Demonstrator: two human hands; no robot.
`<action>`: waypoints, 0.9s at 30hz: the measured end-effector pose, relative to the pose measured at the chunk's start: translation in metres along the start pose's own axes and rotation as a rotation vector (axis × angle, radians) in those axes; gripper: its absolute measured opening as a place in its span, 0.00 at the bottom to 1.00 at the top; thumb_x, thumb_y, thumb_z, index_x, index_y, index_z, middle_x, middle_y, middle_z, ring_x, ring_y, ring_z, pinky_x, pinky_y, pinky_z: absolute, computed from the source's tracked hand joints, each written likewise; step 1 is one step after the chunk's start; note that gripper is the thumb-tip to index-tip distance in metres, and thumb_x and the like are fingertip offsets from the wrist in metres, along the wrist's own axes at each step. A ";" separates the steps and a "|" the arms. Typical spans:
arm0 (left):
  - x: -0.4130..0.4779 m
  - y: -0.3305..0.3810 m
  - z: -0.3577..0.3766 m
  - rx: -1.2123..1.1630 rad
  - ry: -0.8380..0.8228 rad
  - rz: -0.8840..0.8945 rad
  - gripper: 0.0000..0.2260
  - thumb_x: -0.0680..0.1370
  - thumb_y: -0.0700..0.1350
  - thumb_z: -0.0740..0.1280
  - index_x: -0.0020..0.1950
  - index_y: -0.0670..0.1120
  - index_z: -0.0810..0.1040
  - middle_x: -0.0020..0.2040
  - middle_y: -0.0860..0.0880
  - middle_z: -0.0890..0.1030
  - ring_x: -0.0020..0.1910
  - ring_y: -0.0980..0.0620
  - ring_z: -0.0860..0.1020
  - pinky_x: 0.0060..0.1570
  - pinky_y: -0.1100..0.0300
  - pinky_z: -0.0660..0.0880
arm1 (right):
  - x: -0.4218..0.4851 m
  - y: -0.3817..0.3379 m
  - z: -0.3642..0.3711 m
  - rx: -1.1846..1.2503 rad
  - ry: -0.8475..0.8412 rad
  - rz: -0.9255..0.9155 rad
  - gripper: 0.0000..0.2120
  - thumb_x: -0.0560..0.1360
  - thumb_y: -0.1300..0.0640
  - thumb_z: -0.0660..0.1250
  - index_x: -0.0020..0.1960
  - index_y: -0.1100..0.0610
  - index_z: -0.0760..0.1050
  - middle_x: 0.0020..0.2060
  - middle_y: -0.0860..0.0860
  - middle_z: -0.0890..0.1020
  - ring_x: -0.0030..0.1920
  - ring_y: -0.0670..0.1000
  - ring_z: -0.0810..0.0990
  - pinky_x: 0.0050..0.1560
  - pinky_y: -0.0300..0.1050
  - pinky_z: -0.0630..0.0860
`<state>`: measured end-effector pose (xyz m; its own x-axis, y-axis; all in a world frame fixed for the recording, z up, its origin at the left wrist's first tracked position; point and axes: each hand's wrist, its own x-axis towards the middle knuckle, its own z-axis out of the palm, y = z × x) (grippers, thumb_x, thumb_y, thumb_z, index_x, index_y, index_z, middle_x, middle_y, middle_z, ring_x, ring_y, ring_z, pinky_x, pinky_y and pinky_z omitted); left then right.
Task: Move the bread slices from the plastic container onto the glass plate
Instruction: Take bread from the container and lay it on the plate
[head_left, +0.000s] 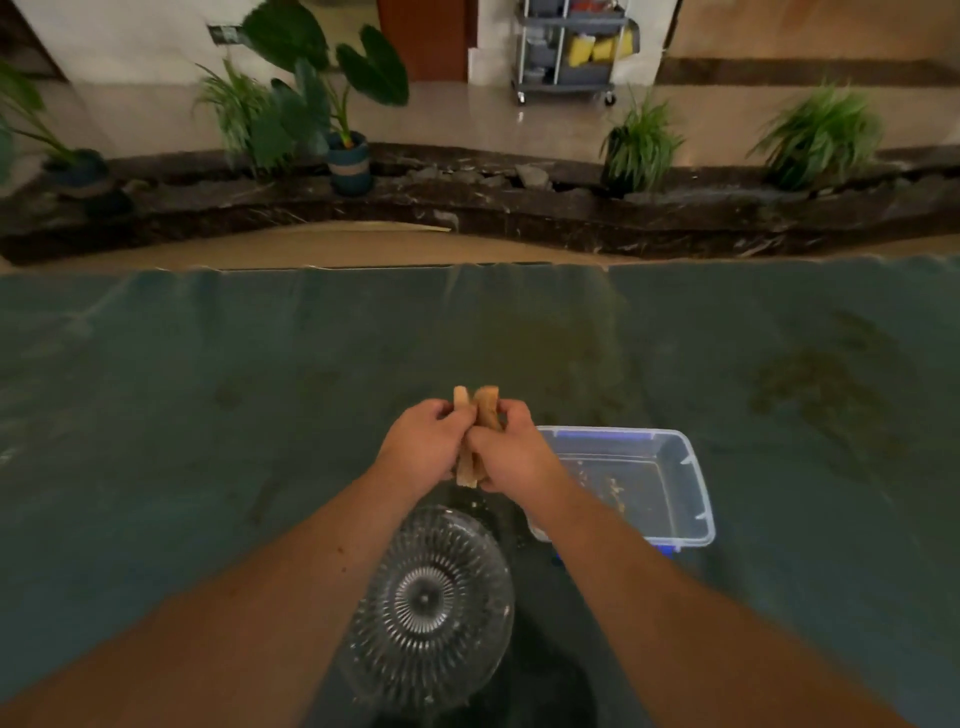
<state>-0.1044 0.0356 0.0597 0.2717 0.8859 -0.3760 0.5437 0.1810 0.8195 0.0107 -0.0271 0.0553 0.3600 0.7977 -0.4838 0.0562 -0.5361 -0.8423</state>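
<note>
Together, a few bread slices (475, 415) are gripped on edge between the left hand (423, 447) and the right hand (506, 452), above the table (208, 415). Below them lies the bare glass plate (431, 608); just beside it stands the plastic container (675, 493), only crumbs inside.

Dim, warm light here, with a yellowish cast over the whole view. The tabletop (208, 415) reads as murky teal, and a dark shadow pools around the glass plate (431, 608), whose ribs catch faint highlights. Pale glare sits on the tiled floor (467, 119) beyond. Wide-angle bending bows the stone ledge (519, 208) and the tabletop's far edge. The potted plants (311, 104) look soft and smeared, and the corners blur most.
</note>
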 end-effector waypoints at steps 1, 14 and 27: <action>-0.003 -0.009 -0.008 -0.017 0.010 -0.010 0.19 0.70 0.57 0.64 0.44 0.43 0.83 0.43 0.39 0.86 0.46 0.39 0.85 0.50 0.37 0.83 | 0.002 0.003 0.011 0.031 0.011 0.036 0.26 0.71 0.46 0.67 0.68 0.48 0.69 0.52 0.53 0.83 0.53 0.57 0.84 0.57 0.63 0.83; -0.038 -0.141 -0.054 -0.131 0.072 -0.317 0.18 0.76 0.53 0.62 0.50 0.39 0.81 0.48 0.40 0.83 0.46 0.43 0.79 0.48 0.44 0.76 | 0.002 0.090 0.082 0.030 0.000 0.331 0.08 0.78 0.56 0.65 0.42 0.47 0.78 0.48 0.50 0.79 0.46 0.57 0.81 0.39 0.59 0.88; -0.057 -0.217 -0.042 0.899 0.059 0.204 0.27 0.75 0.53 0.70 0.72 0.49 0.67 0.66 0.44 0.74 0.59 0.44 0.75 0.50 0.48 0.80 | -0.026 0.152 0.070 -1.087 -0.103 -0.353 0.28 0.81 0.53 0.64 0.78 0.47 0.60 0.77 0.54 0.68 0.75 0.59 0.66 0.70 0.59 0.71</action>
<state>-0.2709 -0.0367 -0.0783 0.4025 0.8890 -0.2184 0.9085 -0.3586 0.2145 -0.0555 -0.1100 -0.0767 0.0888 0.9430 -0.3208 0.9314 -0.1928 -0.3088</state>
